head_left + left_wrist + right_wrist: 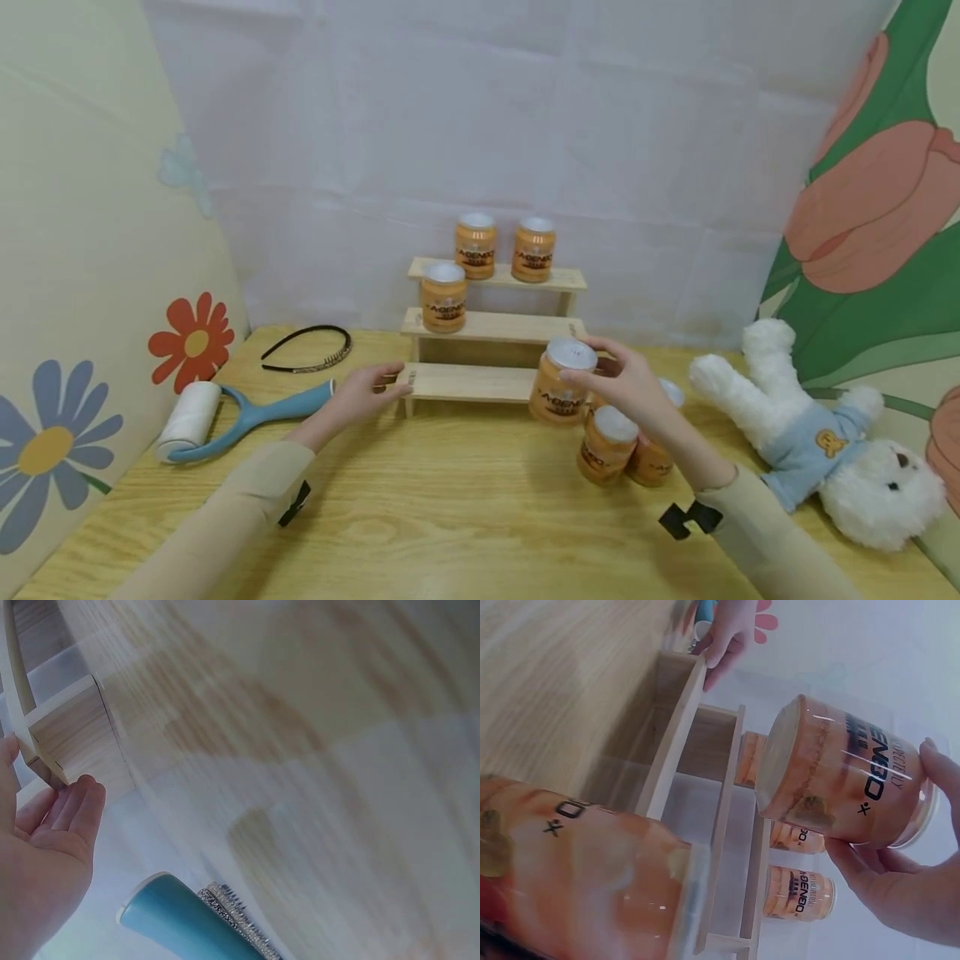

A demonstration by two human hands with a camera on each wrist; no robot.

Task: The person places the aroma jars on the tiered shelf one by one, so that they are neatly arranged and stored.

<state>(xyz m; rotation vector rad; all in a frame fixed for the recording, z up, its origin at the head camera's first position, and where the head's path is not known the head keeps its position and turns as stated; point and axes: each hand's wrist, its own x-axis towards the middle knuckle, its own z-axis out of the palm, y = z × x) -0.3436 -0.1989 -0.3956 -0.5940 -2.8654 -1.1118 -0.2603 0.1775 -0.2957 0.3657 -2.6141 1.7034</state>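
Observation:
In the head view my right hand (626, 379) grips an orange can (561, 387) with a pale lid near its top. The can is held upright in front of the right end of the lowest step of a three-step wooden display stand (472, 382). The right wrist view shows the can's base (778, 754) hanging free, thumb and fingers around the lid end. My left hand (56, 847) holds the left end of that lowest step between thumb and fingers. Two cans (476, 250) stand on the top step and one can (444, 300) at the middle step's left.
Several more cans (606, 446) are grouped on the table under my right wrist. A white plush toy (810, 442) in a blue shirt lies at the right. A blue-handled lint roller (255, 412) and a dark headband (315, 367) lie at the left. A white cloth hangs behind.

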